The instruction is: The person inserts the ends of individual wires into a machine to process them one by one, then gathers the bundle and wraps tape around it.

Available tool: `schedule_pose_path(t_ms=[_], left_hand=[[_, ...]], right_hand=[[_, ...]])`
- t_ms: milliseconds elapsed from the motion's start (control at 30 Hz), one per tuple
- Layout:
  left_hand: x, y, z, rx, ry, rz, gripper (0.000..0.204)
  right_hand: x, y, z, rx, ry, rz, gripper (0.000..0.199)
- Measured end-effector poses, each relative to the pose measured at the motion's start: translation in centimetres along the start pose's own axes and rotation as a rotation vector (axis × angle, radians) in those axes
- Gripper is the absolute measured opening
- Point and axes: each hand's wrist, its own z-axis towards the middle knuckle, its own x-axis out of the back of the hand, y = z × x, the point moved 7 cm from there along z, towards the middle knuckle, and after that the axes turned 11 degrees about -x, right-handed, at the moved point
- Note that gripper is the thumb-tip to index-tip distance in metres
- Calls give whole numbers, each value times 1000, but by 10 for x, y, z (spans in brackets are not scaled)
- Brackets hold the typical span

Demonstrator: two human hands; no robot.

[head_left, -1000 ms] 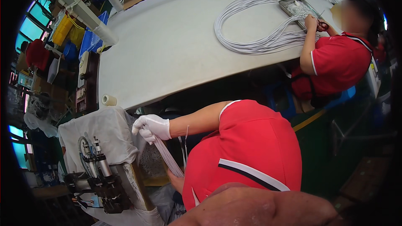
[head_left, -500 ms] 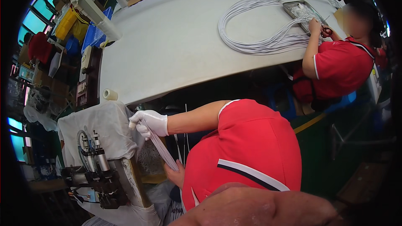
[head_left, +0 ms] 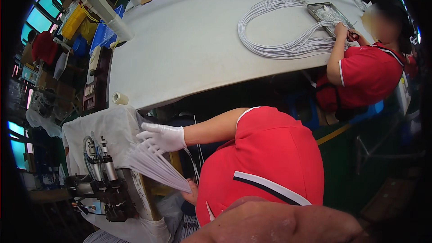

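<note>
My right hand (head_left: 163, 137), in a white glove, reaches left across my red shirt and lies on the fanned-out top ends of a bundle of thin white cables (head_left: 155, 166). My bare left hand (head_left: 192, 192) grips the lower end of the same bundle close to my body; most of that hand is hidden. The cable ends spread just right of a small press machine (head_left: 104, 177) with two upright metal cylinders, which stands on a cloth-covered stand (head_left: 112, 126).
A long white worktable (head_left: 189, 40) runs across the top, with looped white cables (head_left: 279, 40) and a metal tray (head_left: 328, 13) on it. A co-worker in a red shirt (head_left: 364, 76) works there. A tape roll (head_left: 119, 98) sits at the table's corner. Bins and shelves crowd the left.
The gloved hand has shifted slightly right and down along the bundle. The cable ends, tight together before, are now fanned out beside the machine.
</note>
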Motion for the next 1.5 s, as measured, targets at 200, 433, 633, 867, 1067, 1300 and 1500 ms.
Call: schedule_pose_path(t_ms=[200, 433, 633, 867, 1067, 1300, 1500], left_hand=[[-3, 29, 13, -2, -3, -164, 16], [-25, 37, 12, -279, 22, 94, 16], [-29, 37, 7, -388, 105, 329, 16], [-58, 23, 9, -188, 206, 481, 17], [-97, 17, 23, -104, 195, 571, 18], [-127, 13, 37, -58, 192, 634, 19], [-129, 14, 38, -36, 218, 642, 19]], right_hand=[[-27, 70, 1, -9, -366, -184, 56], [-29, 86, -4, -172, -321, -344, 37], [-16, -42, -86, 49, -40, -1526, 43], [88, -319, -336, 395, 1452, -1795, 26], [243, -438, -557, 577, 2087, -1208, 25], [315, -487, -594, 1017, 2237, -1089, 31], [319, -495, -561, 651, 2474, -1110, 30]])
